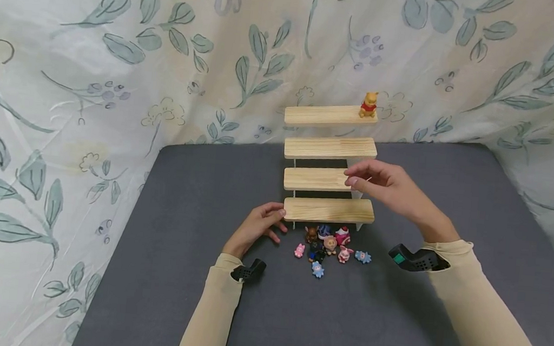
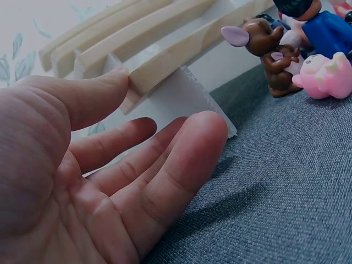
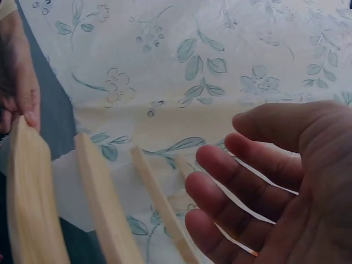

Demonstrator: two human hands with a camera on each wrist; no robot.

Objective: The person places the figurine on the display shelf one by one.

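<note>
A stepped wooden shelf with several pale planks stands on the grey table. A small yellow bear figure sits on the right end of its top plank. Several small toy figures lie in a cluster in front of the lowest plank; a brown one and a pink one show in the left wrist view. My left hand rests on the table, its thumb touching the left end of the lowest plank. My right hand hovers empty, fingers relaxed, over the right end of the third plank.
A floral cloth hangs behind and to the left of the table, and drapes at the right. Bare grey surface stretches in front of the figures and to both sides of the shelf.
</note>
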